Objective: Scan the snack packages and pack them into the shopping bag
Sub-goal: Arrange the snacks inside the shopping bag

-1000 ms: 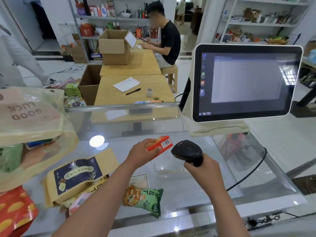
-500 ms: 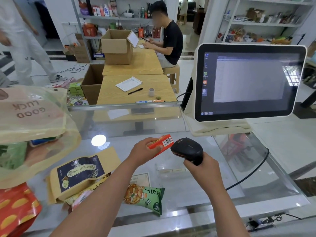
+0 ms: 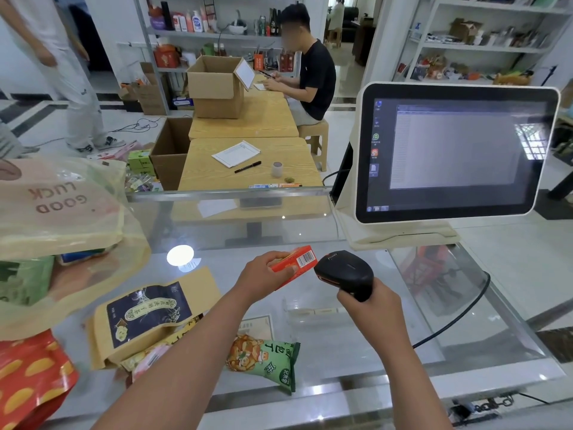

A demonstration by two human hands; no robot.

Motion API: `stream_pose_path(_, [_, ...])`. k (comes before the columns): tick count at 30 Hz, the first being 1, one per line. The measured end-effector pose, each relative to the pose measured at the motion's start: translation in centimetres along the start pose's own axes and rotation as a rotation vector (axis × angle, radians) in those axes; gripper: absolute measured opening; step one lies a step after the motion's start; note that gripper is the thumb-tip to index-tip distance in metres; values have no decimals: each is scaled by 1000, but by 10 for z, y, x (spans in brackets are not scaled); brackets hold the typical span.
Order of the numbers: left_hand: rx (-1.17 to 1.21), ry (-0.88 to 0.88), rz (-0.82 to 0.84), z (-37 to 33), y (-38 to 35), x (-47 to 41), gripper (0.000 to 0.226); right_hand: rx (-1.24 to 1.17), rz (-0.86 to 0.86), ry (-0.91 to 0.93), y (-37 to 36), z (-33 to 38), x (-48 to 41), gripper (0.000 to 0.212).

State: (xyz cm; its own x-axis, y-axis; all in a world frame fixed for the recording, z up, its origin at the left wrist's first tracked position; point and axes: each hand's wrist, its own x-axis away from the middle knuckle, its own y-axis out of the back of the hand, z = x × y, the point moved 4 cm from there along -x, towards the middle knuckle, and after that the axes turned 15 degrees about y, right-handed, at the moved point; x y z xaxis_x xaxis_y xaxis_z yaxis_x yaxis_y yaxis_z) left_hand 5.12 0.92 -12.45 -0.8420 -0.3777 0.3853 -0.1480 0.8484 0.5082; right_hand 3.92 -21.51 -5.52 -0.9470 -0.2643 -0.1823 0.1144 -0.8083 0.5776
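- The left hand (image 3: 263, 276) pinches one orange snack box (image 3: 294, 265) by its end, thumb on top, barcode panel turned toward the scanner.
- The right hand (image 3: 369, 301) is wrapped round the grip of one black handheld scanner (image 3: 344, 273), whose window sits just beside the box's barcode, not touching it.
- To scan well, I'd judge the box should be held steady with fingers kept off the bars, and the scanner backed off slightly so the beam spans the whole code.
- On the glass tabletop (image 3: 356, 342), on the near side of the box: one green snack packet (image 3: 266, 356); to the box's left, one kraft pouch with a dark label (image 3: 145, 318) lying over at least one more packet, count unclear.
- Far left of the box: one red pouch (image 3: 28, 380) and one translucent shopping bag (image 3: 62, 231), already holding some packets.
- Right of the box and farther back: one monitor (image 3: 455, 150).
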Motion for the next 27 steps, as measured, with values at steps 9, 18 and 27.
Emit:
stream_pose_path(9, [-15, -7, 1, -1, 1, 4, 50, 33, 73, 8, -26, -11, 3, 27])
stream_pose_path(18, [-34, -16, -1, 0, 1, 8, 49, 240, 68, 20, -47, -30, 9, 47])
stream_pose_path(27, [146, 84, -4, 1, 6, 7, 54, 497, 59, 36, -55, -14, 10, 70])
